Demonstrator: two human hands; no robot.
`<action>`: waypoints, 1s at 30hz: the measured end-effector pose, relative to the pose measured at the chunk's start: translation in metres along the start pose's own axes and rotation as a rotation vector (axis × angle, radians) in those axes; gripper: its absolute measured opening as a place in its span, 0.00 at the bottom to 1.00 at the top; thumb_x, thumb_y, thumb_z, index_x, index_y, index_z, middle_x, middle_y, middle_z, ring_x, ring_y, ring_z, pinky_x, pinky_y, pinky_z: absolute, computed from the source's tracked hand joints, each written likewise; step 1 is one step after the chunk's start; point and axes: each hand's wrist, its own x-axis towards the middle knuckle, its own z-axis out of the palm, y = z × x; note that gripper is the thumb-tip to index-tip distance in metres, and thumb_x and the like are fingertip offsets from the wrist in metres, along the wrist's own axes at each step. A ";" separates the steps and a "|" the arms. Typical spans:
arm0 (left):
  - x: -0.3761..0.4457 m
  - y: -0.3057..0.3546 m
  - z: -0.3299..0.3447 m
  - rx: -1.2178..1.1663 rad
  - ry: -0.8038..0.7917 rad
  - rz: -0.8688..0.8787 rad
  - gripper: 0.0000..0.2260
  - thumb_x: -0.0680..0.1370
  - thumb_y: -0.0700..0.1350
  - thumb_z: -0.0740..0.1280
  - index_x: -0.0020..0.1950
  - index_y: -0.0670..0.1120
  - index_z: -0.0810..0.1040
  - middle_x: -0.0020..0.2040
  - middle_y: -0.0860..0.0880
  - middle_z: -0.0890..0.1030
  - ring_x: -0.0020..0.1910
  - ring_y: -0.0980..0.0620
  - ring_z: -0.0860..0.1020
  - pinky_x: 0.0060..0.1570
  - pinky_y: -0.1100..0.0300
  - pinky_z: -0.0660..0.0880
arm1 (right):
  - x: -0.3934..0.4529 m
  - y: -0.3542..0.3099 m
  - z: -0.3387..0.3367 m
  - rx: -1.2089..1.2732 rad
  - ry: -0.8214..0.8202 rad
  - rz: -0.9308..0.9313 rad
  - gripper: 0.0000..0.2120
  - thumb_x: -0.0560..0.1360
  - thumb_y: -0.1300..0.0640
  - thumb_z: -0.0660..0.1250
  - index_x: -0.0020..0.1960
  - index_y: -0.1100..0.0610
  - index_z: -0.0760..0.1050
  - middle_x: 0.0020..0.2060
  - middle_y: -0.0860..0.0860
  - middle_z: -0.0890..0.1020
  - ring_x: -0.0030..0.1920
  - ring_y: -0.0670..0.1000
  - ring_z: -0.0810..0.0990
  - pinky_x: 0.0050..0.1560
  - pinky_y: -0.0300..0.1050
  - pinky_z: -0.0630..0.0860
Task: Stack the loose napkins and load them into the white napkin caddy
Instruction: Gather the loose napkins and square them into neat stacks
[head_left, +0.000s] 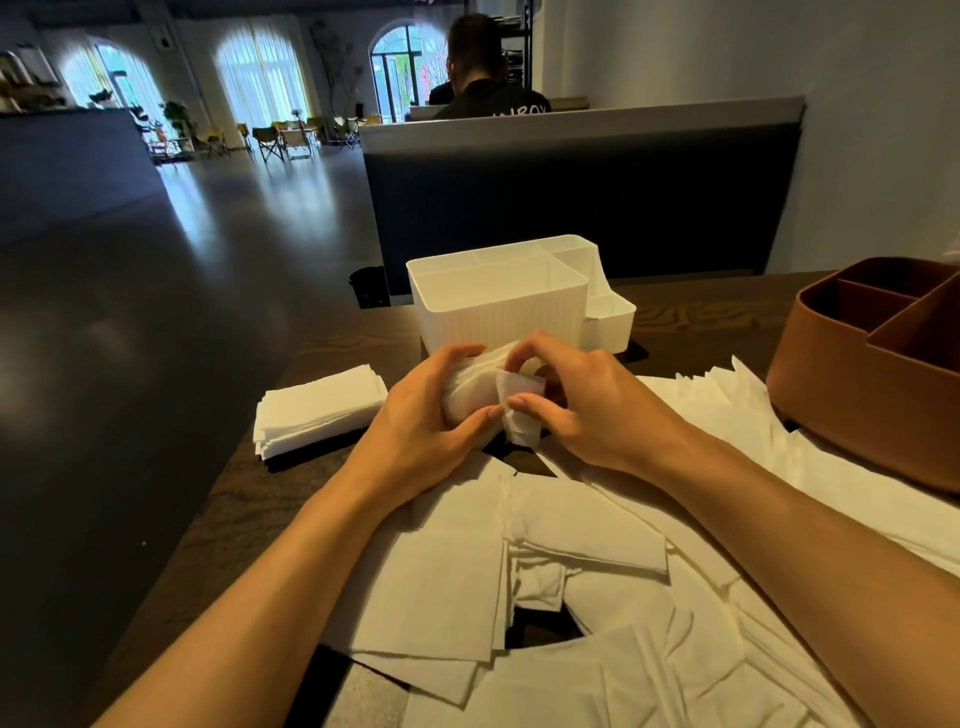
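My left hand (423, 415) grips a small bundle of white napkins (470, 387) just in front of the white napkin caddy (498, 299). My right hand (582, 402) pinches a folded napkin corner (522, 415) at the bundle's right side. The caddy's large front compartment looks empty. A neat stack of napkins (317, 410) lies on the table to the left of my hands. Loose napkins (545, 571) are spread over the wooden table (280, 499) below my forearms and off to the right.
A brown divided caddy (872, 374) stands at the right, on the napkins' edge. The table's left edge drops to a dark floor. Behind the table a dark booth back (582, 197) rises, with a person seated beyond it, facing away.
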 end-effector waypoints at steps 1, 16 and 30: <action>0.001 0.000 0.000 -0.003 0.002 -0.001 0.28 0.72 0.61 0.71 0.70 0.59 0.69 0.66 0.52 0.78 0.58 0.52 0.81 0.56 0.60 0.81 | 0.001 0.000 0.000 0.032 0.018 0.010 0.14 0.79 0.48 0.69 0.62 0.48 0.71 0.58 0.51 0.82 0.55 0.50 0.82 0.52 0.43 0.83; 0.004 -0.003 -0.002 0.050 -0.019 0.057 0.24 0.82 0.53 0.66 0.78 0.57 0.67 0.74 0.53 0.73 0.69 0.55 0.73 0.65 0.54 0.78 | 0.006 0.006 -0.001 0.054 0.066 0.001 0.15 0.78 0.49 0.70 0.64 0.47 0.74 0.55 0.42 0.76 0.53 0.43 0.77 0.51 0.36 0.79; 0.002 0.001 -0.001 0.041 -0.093 0.042 0.29 0.79 0.58 0.61 0.79 0.55 0.64 0.76 0.51 0.70 0.71 0.54 0.72 0.65 0.60 0.75 | 0.012 0.015 -0.002 -0.013 0.260 -0.051 0.11 0.77 0.48 0.71 0.57 0.53 0.80 0.52 0.50 0.82 0.47 0.45 0.79 0.46 0.39 0.82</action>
